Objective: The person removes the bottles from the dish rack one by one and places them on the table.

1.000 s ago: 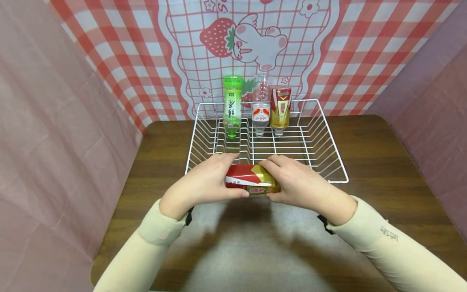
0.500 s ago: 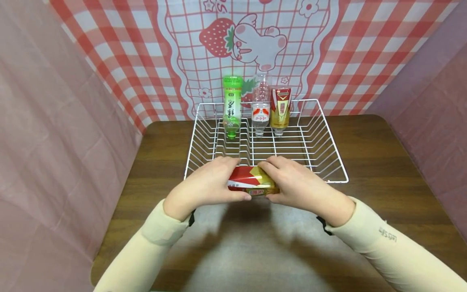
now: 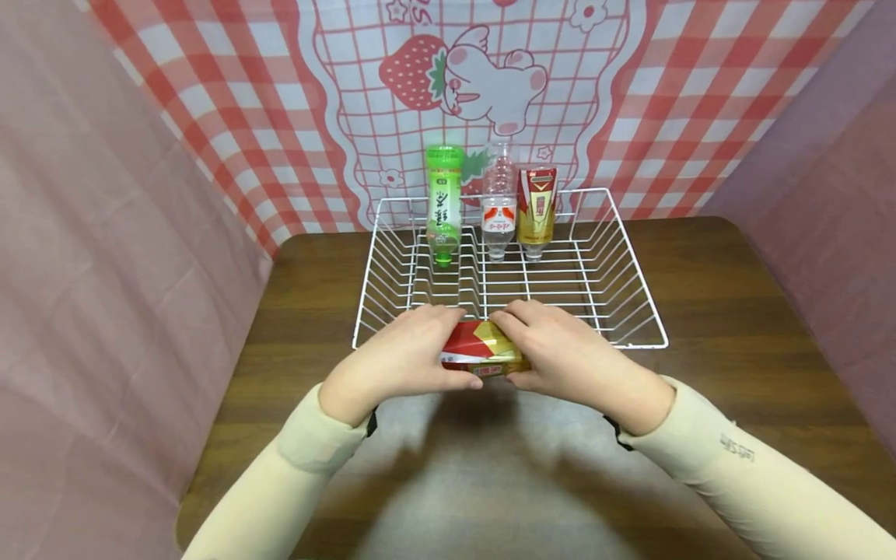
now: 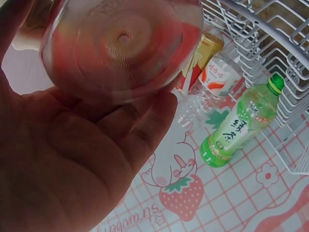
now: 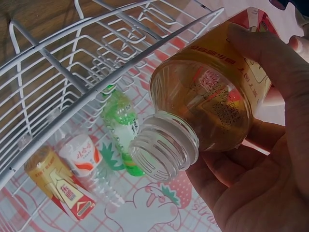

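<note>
Fingers (image 3: 514, 313) of the left hand (image 3: 402, 354) and right hand (image 3: 563, 350) grip the bottle (image 3: 477, 342) we see just below mid-frame.

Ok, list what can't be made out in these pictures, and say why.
Markings on the held bottle's base: left wrist view, blurred.
Label beneath the right hand's thumb: right wrist view, covered by that thumb.
Lettering on the right sleeve: head view, too small.
Rest of the left sleeve: head view, cut off by the bottom edge.
</note>
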Available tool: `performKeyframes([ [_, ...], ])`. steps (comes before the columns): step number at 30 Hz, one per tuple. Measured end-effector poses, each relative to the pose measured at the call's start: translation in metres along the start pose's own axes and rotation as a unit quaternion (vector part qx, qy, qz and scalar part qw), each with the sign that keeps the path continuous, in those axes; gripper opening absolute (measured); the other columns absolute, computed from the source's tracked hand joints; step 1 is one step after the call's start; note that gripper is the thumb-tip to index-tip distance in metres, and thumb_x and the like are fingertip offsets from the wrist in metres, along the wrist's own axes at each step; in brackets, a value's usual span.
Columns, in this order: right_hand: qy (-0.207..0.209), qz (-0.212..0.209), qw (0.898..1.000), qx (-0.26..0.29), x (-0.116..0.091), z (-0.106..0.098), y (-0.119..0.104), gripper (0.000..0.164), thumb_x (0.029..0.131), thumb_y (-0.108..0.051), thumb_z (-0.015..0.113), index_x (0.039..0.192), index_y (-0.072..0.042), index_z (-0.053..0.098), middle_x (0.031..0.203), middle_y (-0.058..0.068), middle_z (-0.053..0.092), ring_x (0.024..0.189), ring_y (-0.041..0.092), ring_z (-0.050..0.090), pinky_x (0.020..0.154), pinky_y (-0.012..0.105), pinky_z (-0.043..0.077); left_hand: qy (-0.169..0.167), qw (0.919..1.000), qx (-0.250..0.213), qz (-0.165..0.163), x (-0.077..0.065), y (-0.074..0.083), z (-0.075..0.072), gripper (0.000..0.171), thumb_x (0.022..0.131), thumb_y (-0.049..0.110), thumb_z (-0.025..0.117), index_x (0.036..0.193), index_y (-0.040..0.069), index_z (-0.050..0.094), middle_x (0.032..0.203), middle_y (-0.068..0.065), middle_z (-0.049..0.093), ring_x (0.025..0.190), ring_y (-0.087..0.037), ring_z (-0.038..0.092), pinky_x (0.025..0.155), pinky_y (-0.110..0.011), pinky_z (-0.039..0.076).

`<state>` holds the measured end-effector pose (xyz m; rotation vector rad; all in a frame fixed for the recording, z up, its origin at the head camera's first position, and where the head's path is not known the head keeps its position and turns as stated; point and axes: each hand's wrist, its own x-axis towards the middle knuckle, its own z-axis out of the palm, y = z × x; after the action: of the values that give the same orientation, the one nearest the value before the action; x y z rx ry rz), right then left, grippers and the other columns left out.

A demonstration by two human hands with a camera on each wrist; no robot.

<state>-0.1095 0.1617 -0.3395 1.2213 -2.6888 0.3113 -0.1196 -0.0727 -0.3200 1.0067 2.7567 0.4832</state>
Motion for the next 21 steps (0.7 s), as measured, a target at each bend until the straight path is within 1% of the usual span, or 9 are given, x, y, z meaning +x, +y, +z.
performKeyframes([
  [4, -0.001, 0.001, 1.000, -0.002, 0.0000, -0.0004, -0.0006, 0.073, 0.067, -0.029, 0.095, 0.125, 0.003, 0.063, 0.113, 0.014, 0.062, 0.096, 0.028, 0.061, 0.084, 0.045, 0.056, 0.003, 1.0000, 0.003, -0.001, 0.0007, 0.0019, 0.0022, 0.068, 0.075, 0.056, 0.085, 0.119, 0.010, 0.062, 0.100, 0.004, 0.063, 0.089, -0.013, 0.057, 0.078, -0.030, 0.050],
  [7, -0.002, 0.001, 1.000, -0.005, -0.0003, -0.0006, -0.0014, 0.073, 0.068, -0.029, 0.094, 0.126, 0.003, 0.063, 0.114, 0.014, 0.062, 0.097, 0.029, 0.061, 0.085, 0.045, 0.056, 0.005, 0.9999, 0.014, -0.004, 0.0014, 0.0026, 0.0040, 0.069, 0.075, 0.056, 0.086, 0.119, 0.009, 0.063, 0.100, 0.003, 0.063, 0.090, -0.013, 0.057, 0.078, -0.030, 0.050],
  [13, 0.000, 0.000, 1.000, -0.007, 0.0001, -0.0008, -0.0025, 0.072, 0.068, -0.028, 0.094, 0.125, 0.002, 0.064, 0.115, 0.014, 0.062, 0.099, 0.030, 0.061, 0.086, 0.046, 0.055, 0.010, 0.9996, 0.026, -0.007, 0.0030, 0.0027, 0.0059, 0.066, 0.076, 0.050, 0.088, 0.119, 0.006, 0.064, 0.098, -0.001, 0.064, 0.090, -0.018, 0.059, 0.078, -0.035, 0.051],
  [18, 0.006, -0.003, 1.000, -0.011, 0.0009, 0.0000, -0.0036, 0.070, 0.068, -0.027, 0.093, 0.125, 0.002, 0.064, 0.115, 0.015, 0.062, 0.100, 0.031, 0.061, 0.088, 0.048, 0.054, 0.004, 0.9994, 0.034, -0.012, 0.0037, 0.0029, 0.0061, 0.065, 0.077, 0.051, 0.087, 0.118, 0.006, 0.064, 0.098, 0.000, 0.063, 0.091, -0.019, 0.058, 0.078, -0.035, 0.051],
  [21, 0.010, -0.007, 1.000, -0.016, 0.0016, 0.0005, -0.0043, 0.069, 0.069, -0.027, 0.093, 0.124, 0.002, 0.064, 0.115, 0.015, 0.061, 0.100, 0.032, 0.061, 0.087, 0.048, 0.054, 0.001, 0.9992, 0.036, -0.017, 0.0038, 0.0031, 0.0064, 0.063, 0.077, 0.051, 0.087, 0.115, 0.007, 0.065, 0.095, 0.001, 0.062, 0.089, -0.019, 0.058, 0.076, -0.034, 0.051],
])
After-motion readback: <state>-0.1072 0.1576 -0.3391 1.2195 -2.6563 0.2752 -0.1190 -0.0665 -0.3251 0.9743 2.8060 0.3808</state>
